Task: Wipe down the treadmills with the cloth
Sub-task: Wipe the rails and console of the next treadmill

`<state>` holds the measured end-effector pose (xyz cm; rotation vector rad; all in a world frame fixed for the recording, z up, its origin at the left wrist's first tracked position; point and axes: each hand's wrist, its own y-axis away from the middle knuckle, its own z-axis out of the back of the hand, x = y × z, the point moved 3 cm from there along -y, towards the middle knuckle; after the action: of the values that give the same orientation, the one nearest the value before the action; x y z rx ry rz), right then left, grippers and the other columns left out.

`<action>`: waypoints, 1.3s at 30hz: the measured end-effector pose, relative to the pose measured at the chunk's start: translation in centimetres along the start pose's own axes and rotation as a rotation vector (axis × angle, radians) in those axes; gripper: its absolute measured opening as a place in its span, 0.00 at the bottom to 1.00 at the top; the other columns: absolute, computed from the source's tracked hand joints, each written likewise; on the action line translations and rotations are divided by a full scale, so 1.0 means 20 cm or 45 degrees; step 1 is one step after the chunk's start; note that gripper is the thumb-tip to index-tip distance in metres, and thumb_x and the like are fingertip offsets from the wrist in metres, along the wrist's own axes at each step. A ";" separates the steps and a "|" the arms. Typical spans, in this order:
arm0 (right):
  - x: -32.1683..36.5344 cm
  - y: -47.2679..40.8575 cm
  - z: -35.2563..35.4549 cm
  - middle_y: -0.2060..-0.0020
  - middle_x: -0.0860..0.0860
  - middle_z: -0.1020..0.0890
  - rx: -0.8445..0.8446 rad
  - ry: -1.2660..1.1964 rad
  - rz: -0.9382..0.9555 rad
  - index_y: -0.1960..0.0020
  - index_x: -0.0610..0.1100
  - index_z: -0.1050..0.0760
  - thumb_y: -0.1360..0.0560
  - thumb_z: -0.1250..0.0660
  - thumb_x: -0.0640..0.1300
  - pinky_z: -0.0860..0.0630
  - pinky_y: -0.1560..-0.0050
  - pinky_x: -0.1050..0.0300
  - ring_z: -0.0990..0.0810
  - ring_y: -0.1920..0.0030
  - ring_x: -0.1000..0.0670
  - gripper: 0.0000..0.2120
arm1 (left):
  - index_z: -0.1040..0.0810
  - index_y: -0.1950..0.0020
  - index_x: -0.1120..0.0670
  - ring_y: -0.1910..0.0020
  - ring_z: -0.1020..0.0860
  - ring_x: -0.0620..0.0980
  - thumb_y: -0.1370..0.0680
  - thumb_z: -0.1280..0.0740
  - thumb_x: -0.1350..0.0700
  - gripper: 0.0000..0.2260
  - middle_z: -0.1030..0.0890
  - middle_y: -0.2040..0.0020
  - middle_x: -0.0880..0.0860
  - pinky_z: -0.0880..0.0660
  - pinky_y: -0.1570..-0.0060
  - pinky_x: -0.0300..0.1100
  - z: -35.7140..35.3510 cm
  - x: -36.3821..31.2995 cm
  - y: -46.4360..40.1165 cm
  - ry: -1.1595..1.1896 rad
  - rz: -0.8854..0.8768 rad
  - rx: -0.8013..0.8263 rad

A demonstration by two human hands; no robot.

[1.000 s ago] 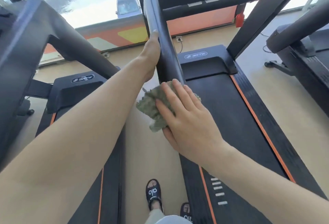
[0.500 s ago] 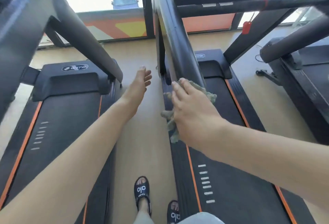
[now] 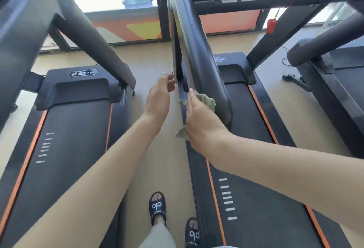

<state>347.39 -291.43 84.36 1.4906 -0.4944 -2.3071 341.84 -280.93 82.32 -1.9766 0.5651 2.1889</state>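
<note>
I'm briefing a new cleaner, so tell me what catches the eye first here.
The right hand stands out at centre, gripping a green cloth against the sloping black upright of the treadmill. Just left of it, the left hand hangs open, holding nothing. Black sandals show on the floor below.

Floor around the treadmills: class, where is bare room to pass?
Free: tan floor strip between left treadmill and middle treadmill; floor right of it. Crowded: upright, where right hand holds cloth, left hand beside.
</note>
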 end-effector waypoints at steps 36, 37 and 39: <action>0.17 0.25 -0.29 0.37 0.58 0.22 -0.717 -3.750 -1.232 0.31 0.57 0.29 0.25 0.50 0.64 0.33 0.29 0.50 0.26 0.34 0.55 0.26 | 0.29 0.28 0.41 0.36 0.21 0.50 0.32 0.43 0.26 0.36 0.22 0.32 0.48 0.22 0.39 0.51 -0.32 -0.08 -0.09 0.106 0.279 0.119; 0.10 0.21 -0.33 0.40 0.61 0.20 -0.657 -3.832 -1.196 0.33 0.60 0.28 0.24 0.48 0.64 0.32 0.31 0.53 0.25 0.37 0.57 0.23 | 0.29 0.28 0.42 0.38 0.20 0.49 0.31 0.43 0.26 0.36 0.21 0.33 0.49 0.21 0.39 0.50 -0.32 -0.10 -0.07 0.107 0.289 0.111; -0.07 0.14 -0.41 0.43 0.58 0.18 -0.504 -3.900 -1.024 0.33 0.57 0.27 0.20 0.45 0.62 0.27 0.36 0.55 0.21 0.41 0.56 0.19 | 0.27 0.30 0.45 0.41 0.18 0.49 0.27 0.43 0.28 0.32 0.18 0.37 0.50 0.20 0.41 0.49 -0.34 -0.13 -0.05 0.136 0.283 0.089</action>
<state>355.70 -294.08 83.76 2.0369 -0.1857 1.4510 348.75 -282.10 84.25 -2.0935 0.9046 2.1575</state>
